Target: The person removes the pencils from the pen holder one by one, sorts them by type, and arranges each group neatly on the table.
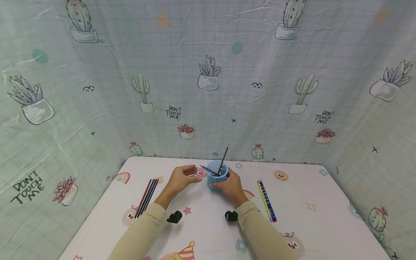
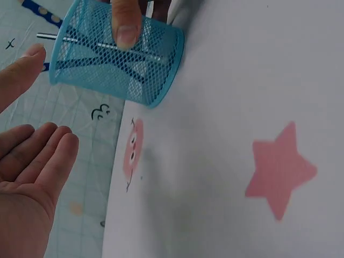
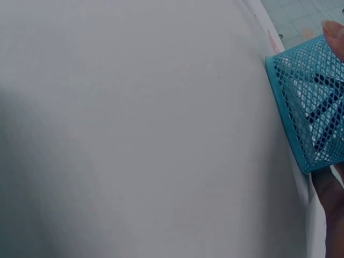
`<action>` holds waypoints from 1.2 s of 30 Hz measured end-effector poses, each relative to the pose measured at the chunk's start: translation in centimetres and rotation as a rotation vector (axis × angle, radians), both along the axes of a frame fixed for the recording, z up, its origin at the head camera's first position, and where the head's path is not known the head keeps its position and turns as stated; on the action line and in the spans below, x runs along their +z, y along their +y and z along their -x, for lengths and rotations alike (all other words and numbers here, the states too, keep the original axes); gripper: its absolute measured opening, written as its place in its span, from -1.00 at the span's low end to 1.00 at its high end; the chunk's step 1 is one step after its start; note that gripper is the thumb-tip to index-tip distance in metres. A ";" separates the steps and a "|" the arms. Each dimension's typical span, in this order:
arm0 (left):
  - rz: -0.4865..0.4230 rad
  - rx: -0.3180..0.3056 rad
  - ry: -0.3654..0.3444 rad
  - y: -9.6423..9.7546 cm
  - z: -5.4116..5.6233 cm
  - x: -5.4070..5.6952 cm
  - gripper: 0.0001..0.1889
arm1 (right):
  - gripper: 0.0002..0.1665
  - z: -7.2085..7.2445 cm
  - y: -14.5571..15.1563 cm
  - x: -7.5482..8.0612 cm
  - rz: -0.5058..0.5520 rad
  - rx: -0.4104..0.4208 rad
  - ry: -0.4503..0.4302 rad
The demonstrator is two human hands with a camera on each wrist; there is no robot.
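Observation:
A light blue mesh pencil cup (image 1: 210, 180) stands near the table's back edge. My right hand (image 1: 232, 186) grips its right side, with the thumb across the front; the left wrist view shows that thumb (image 2: 127, 29) on the mesh. Inside the cup, a dark pencil (image 1: 223, 159) leans right and a dotted pencil (image 1: 208, 169) leans left over the rim. My left hand (image 1: 180, 180) is held just left of the cup, apart from it, palm turned toward it and fingers extended. In the right wrist view the cup (image 3: 298, 102) is partly cut off.
Several dark and red pencils (image 1: 147, 198) lie side by side at left on the table. At right lie yellow-green and dotted blue pencils (image 1: 267, 200). A patterned curtain (image 1: 208, 108) rises behind the white table (image 1: 208, 234). Black wrist devices (image 1: 174, 217) show beside both sleeves.

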State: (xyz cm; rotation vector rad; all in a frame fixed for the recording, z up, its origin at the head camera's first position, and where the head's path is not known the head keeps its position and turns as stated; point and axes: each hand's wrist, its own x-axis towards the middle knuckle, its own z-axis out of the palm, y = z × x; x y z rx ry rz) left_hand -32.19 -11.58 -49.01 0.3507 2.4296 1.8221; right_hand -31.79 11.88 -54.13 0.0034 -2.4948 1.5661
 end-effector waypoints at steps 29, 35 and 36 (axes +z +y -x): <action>-0.055 0.063 0.066 7.5 0.3 -1.8 0.03 | -0.03 0.0 0.3 -0.2 0.001 0.028 0.073; -0.062 0.063 0.081 7.5 0.4 -2.2 -0.08 | -0.06 0.0 0.6 -0.5 -0.006 0.026 0.076; -0.058 0.065 0.082 7.5 0.4 -2.3 -0.09 | -0.06 0.0 0.6 -0.5 -0.007 0.030 0.075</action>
